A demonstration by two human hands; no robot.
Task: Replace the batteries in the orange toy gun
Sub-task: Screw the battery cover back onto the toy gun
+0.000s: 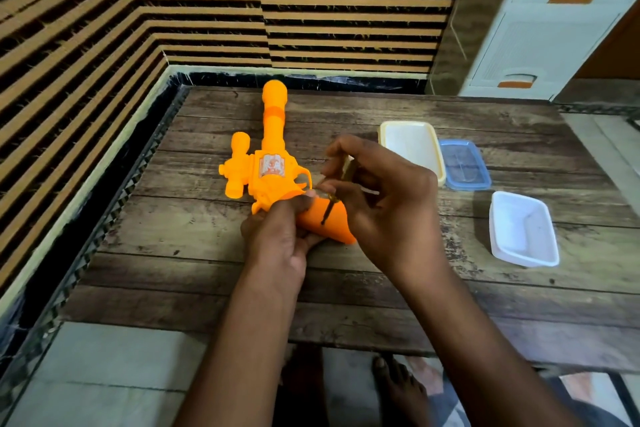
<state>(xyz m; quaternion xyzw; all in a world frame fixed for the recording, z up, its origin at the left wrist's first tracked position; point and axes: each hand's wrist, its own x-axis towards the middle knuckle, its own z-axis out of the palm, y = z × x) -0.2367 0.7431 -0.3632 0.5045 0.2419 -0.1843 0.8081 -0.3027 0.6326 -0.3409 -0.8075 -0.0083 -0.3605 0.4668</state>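
Orange toy gun (268,163), barrel away.

A bright orange toy gun (268,163), carrying a pale label printed in orange, lay on a table (346,305) patterned in weathered brown wood planks with dark seams. To its right sat a cream-rimmed white container (412,146), a translucent blue lid (465,165) and a plain white tub (523,229). The wall (104,28) behind showed horizontal stripes of tan and near-black. A white cabinet (554,17) had orange accents in its drawer handles. The floor (104,374) was pale grey.
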